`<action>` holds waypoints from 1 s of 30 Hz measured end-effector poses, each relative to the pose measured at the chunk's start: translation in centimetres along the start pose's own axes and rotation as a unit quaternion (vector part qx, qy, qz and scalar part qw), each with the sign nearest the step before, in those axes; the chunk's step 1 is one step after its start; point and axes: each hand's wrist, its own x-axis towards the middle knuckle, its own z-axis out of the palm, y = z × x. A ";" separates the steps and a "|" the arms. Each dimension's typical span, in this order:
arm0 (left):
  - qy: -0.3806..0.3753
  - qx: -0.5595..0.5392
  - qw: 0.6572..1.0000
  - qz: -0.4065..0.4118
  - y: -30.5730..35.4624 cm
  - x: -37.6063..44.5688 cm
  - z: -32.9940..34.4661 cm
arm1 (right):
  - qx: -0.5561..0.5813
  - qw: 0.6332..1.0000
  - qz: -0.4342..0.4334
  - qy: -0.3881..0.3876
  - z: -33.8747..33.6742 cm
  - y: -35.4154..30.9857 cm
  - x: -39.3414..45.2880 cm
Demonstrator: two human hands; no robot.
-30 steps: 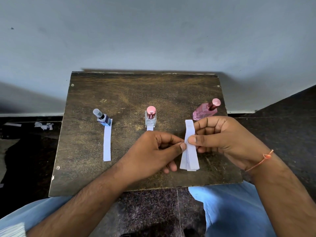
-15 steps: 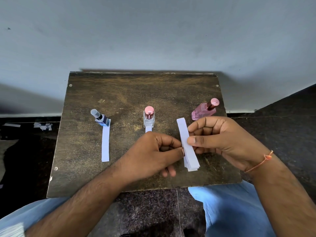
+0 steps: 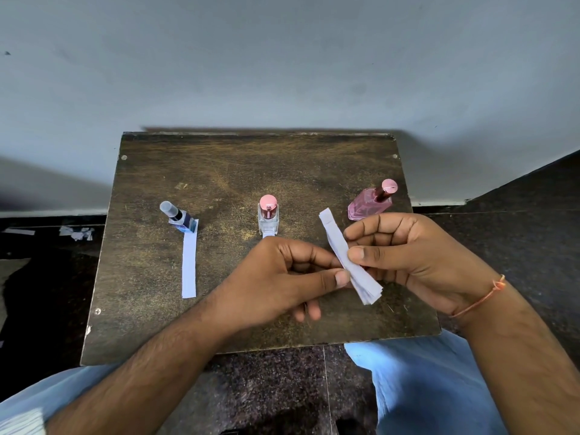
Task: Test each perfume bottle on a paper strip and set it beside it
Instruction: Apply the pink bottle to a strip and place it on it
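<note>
From the head camera, a dark, worn wooden board lies in front of the person's knees, its far edge against a pale wall. Three perfume bottles stand in a row across it. At the left, a small blue bottle with a clear cap stands at the far end of a white paper strip that lies flat on the board and runs toward the person. In the middle, a clear square bottle with a pink cap stands with the tip of a second strip showing just below its base; the rest is hidden behind the left hand. At the right, a pink faceted bottle with a pink cap stands near the board's right edge. Both hands are raised over the near half of the board. The right hand pinches a small stack of paper strips between thumb and curled fingers, the stack tilted with its top leaning left. The left hand pinches the same stack near its lower part with thumb and forefinger. An orange thread bracelet circles the right wrist.
</note>
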 end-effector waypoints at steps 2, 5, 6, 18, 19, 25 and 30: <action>-0.006 -0.013 1.000 0.010 0.1 0.0 -0.1 | 0.007 1.000 0.000 -0.007 -0.1 0.0 0.0; -0.004 -0.016 1.000 0.025 0.0 0.0 -0.1 | 0.015 1.000 0.001 -0.018 -0.1 0.0 0.0; -0.001 -0.014 0.999 0.029 -0.1 0.0 -0.1 | 0.016 1.000 0.002 -0.019 -0.1 0.0 0.0; 0.008 -0.006 0.999 0.043 -0.2 0.1 -0.2 | 0.025 0.999 -0.002 -0.024 0.0 0.1 0.1; 0.010 -0.004 0.999 0.044 -0.2 0.1 -0.2 | 0.026 0.999 0.000 -0.021 0.1 0.1 0.1; 0.012 -0.002 0.999 0.044 -0.5 0.2 -0.4 | 0.033 0.999 0.003 -0.015 0.2 0.0 0.1; 0.012 0.004 0.999 0.045 -0.5 0.2 -0.4 | 0.035 0.999 0.004 -0.014 0.2 0.1 0.2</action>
